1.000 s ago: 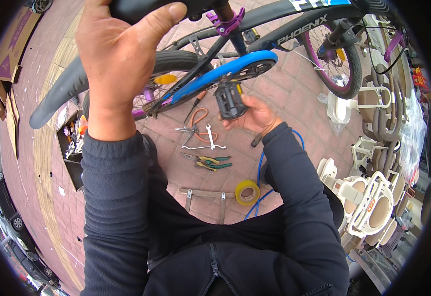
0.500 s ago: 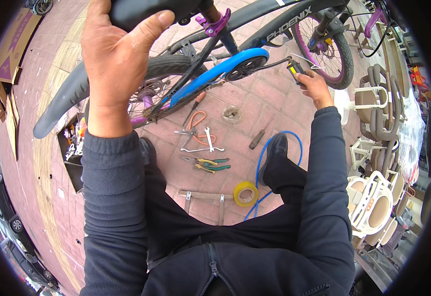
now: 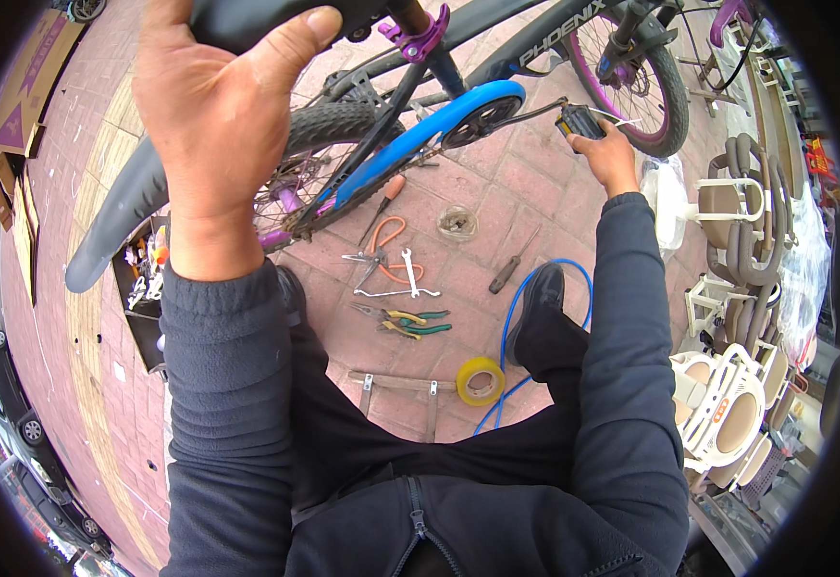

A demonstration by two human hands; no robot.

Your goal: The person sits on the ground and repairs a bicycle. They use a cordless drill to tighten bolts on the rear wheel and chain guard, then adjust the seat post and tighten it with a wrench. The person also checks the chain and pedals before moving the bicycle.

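Note:
My left hand (image 3: 216,144) grips the black saddle (image 3: 271,21) of a dark bicycle (image 3: 535,48), thumb laid over its near edge. Farther right, my right hand (image 3: 610,157) is closed on the black pedal (image 3: 580,122) at the end of the crank arm. A blue chain guard (image 3: 396,149) runs back from the chainring to the rear wheel (image 3: 338,135), whose hub is purple. The grey rear mudguard (image 3: 124,223) sticks out to the left of my forearm. My right fingertips are partly hidden behind the pedal.
Between my feet lie a screwdriver (image 3: 506,274), orange-handled cutters (image 3: 382,246), wrenches (image 3: 407,273), green-and-yellow pliers (image 3: 412,320), a tape roll (image 3: 480,382) and a blue cable (image 3: 588,288). A tool box (image 3: 144,332) stands left; white-framed child seats (image 3: 732,409) are piled right.
The pedal has turned about its axle, showing its black body instead of the yellow edge. My right hand has shifted slightly away from me. My left hand stays on the saddle.

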